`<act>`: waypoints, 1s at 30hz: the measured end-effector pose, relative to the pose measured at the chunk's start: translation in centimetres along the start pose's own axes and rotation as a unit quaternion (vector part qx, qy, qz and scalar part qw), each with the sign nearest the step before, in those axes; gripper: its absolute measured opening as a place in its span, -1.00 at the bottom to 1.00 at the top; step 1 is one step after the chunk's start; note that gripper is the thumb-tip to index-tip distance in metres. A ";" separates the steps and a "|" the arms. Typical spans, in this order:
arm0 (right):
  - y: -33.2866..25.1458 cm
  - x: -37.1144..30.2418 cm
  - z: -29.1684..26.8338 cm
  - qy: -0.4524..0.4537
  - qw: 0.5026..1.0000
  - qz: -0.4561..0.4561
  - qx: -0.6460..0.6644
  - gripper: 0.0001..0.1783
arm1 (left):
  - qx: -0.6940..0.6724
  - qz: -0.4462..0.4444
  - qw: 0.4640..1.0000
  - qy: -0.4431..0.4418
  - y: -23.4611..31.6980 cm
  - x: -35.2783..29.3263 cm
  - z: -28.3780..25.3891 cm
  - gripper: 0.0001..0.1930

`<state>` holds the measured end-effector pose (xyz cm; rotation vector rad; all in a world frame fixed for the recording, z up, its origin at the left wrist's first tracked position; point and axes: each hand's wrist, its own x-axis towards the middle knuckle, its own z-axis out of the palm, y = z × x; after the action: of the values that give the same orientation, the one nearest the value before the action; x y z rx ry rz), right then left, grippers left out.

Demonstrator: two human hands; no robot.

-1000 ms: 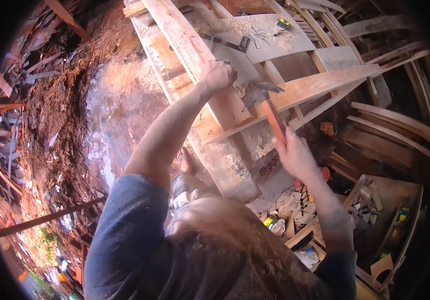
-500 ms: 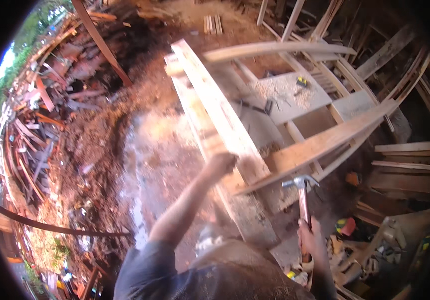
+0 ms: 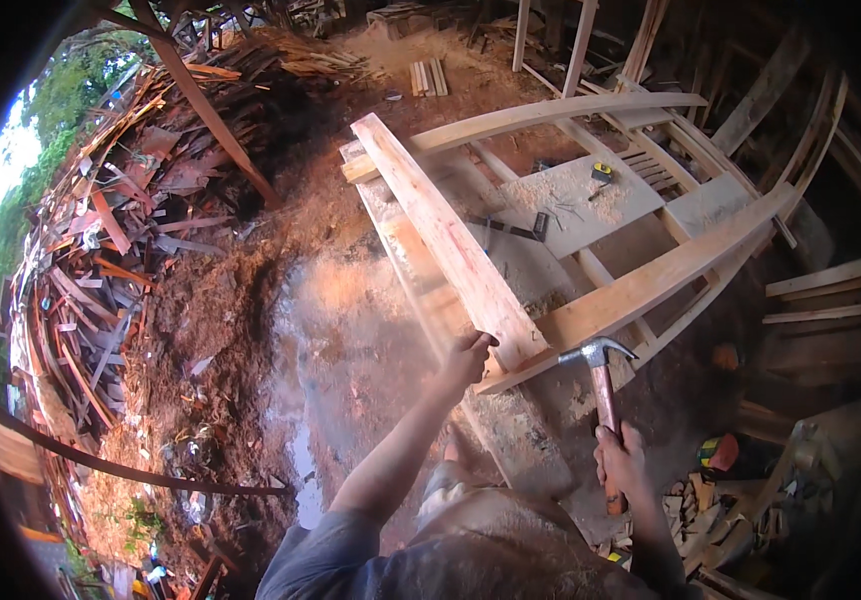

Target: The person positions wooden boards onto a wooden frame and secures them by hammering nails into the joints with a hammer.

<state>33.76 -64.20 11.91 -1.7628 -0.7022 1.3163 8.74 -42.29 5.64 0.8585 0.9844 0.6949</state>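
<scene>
My right hand (image 3: 622,462) grips the wooden handle of a claw hammer (image 3: 605,385), its metal head raised beside the near end of a timber frame. My left hand (image 3: 470,358) is closed in a pinch at the left edge of a pale plank (image 3: 450,240), close to the plank's near end. Whatever its fingers pinch is too small to make out. This plank lies across the ends of two curved timbers: the near one (image 3: 640,290) and the far one (image 3: 550,118).
On a board (image 3: 575,195) within the frame rest a yellow tape measure (image 3: 602,172), a dark square-like tool (image 3: 538,228) and shavings. Scrap wood is heaped (image 3: 100,290) at left, beside a leaning post (image 3: 210,120). Wood offcuts (image 3: 695,510) lie at lower right.
My left hand has shifted slightly right and nearer, toward the plank's near end. The hammer stays raised in my right hand, its head slightly higher and further left. The whole view has shifted a little.
</scene>
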 end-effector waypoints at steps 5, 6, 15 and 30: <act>2.6 1.1 -0.6 0.026 0.998 0.025 0.048 -0.74 | 0.041 0.071 0.997 0.005 0.4 1.5 0.4 -0.75; 2.9 0.9 -0.9 0.032 0.997 0.043 0.048 -0.74 | 0.056 0.097 0.994 -0.002 1.1 1.4 0.5 -0.82; 2.8 0.6 -1.8 0.008 0.999 0.005 0.052 -0.74 | 0.055 0.087 0.994 0.026 1.2 2.2 0.6 -0.82; -5.5 1.8 -0.1 -0.063 0.972 -0.064 -0.218 -0.73 | 0.381 0.379 0.843 0.027 -3.6 3.6 -1.0 -0.83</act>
<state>34.61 -59.98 15.73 -1.9432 -1.2317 1.2590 9.69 -40.83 0.77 2.0083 0.9637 1.0054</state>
